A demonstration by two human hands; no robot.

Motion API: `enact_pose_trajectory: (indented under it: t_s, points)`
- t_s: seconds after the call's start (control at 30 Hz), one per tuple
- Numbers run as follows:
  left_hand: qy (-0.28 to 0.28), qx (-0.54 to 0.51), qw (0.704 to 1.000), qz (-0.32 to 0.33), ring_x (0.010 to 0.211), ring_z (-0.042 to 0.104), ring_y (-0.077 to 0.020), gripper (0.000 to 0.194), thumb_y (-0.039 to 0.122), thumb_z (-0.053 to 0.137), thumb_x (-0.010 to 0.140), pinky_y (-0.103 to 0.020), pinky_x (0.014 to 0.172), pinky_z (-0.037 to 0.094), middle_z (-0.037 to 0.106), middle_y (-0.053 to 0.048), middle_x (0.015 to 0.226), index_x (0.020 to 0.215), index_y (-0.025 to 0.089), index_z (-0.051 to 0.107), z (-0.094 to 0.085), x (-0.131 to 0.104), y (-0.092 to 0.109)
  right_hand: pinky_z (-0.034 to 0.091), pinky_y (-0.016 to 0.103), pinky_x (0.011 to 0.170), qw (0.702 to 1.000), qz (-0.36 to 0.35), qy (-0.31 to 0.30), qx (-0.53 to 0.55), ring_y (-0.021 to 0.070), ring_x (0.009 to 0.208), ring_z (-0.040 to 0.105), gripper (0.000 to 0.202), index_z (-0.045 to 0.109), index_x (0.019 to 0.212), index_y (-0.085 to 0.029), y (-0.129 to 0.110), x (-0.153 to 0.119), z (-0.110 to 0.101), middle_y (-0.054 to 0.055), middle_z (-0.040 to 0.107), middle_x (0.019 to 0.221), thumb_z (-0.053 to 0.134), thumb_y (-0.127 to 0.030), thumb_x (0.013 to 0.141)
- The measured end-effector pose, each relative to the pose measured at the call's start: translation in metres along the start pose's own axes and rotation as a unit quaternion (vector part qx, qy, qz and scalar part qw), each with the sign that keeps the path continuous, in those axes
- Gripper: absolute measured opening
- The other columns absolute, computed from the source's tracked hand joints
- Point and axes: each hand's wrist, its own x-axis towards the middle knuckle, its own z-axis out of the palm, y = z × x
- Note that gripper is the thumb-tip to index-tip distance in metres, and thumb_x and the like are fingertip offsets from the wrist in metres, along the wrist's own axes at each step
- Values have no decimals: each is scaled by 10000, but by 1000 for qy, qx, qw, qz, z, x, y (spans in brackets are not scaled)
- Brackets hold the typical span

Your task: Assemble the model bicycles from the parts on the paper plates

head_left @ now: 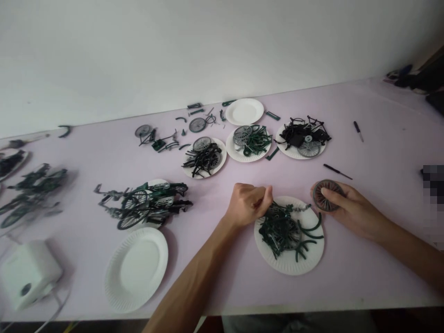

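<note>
My right hand (342,203) holds a small spoked wheel (326,195), thumb on its face, just right of a white paper plate (312,263). Dark green toy bicycle parts (282,231), another wheel and curved pieces among them, lie on that plate. My left hand (249,203) is closed at the plate's upper left edge, fingers curled in and thumb against them. Whatever it may grip is too small or hidden to make out.
Behind stand plates of parts (204,159), (249,143) a green-part plate and a black-part plate (303,138). Assembled toy bicycles (149,203) and a bare plate (137,270) are at left, beyond them a white box (31,273). Two screwdrivers (337,171) lie at right.
</note>
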Motion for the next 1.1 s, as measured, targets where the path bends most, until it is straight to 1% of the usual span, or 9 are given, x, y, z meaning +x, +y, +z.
enact_pose_trajectory:
  t_s: [0.17,0.37,0.5,0.57,0.63,0.77,0.9,1.0,1.1]
  points:
    - [4,-12,1000,-10,427,152,-54,516,130,550,993,-253,436,172,177,82,509,560,199,278,-1,0,-1,536,231,654,999,-30,30,30,126,690,621,293,781,791,-220,-3,0,5,32,704,769,906,-482,753]
    - [0,-38,999,-28,444,129,-55,539,135,561,990,-256,432,150,142,77,533,561,199,241,-1,1,0,518,255,619,997,-65,32,39,134,650,591,330,752,754,-219,1,-5,10,17,657,718,885,-521,757]
    - [-9,-53,998,-35,439,134,-52,539,140,558,992,-254,426,143,146,75,534,563,199,237,-1,1,1,580,295,801,993,-100,48,37,159,767,670,272,779,824,-235,8,-10,14,31,732,794,865,-491,798]
    - [-11,-57,998,-39,434,140,-50,534,140,561,989,-254,422,140,152,75,534,564,198,242,-2,1,1,581,332,933,990,-125,54,30,185,894,721,242,795,894,-238,12,-12,17,50,779,890,834,-471,843]
    - [-14,-59,997,-42,434,142,-52,530,142,561,987,-254,420,140,156,75,533,564,198,247,-2,0,2,587,354,972,986,-146,67,33,205,1001,743,206,800,946,-244,14,-15,18,60,802,1010,804,-439,881]
    - [-17,-65,997,-45,421,155,-49,511,144,559,982,-246,415,148,176,78,517,562,197,272,-3,0,4,616,363,959,980,-149,112,70,212,1034,773,147,775,875,-253,15,-21,19,36,811,1131,843,-380,849]
    - [-11,-80,995,-54,410,149,-44,501,153,558,974,-244,406,143,185,77,503,569,198,266,-5,0,7,622,379,966,979,-119,131,102,215,1043,780,233,663,775,-241,15,-30,15,22,816,1141,882,-315,804]
    - [-8,-95,993,-72,417,144,-46,502,175,548,979,-249,406,135,177,73,505,574,196,252,-7,0,9,630,389,933,981,-102,130,103,203,985,782,294,569,769,-239,17,-35,11,19,822,1072,850,-297,838]
    - [0,-112,988,-109,434,143,-52,519,233,529,1004,-255,415,133,164,66,517,576,195,238,-9,-3,10,632,348,814,982,-141,119,40,168,826,744,265,541,839,-260,19,-40,9,-13,790,925,798,-305,887]
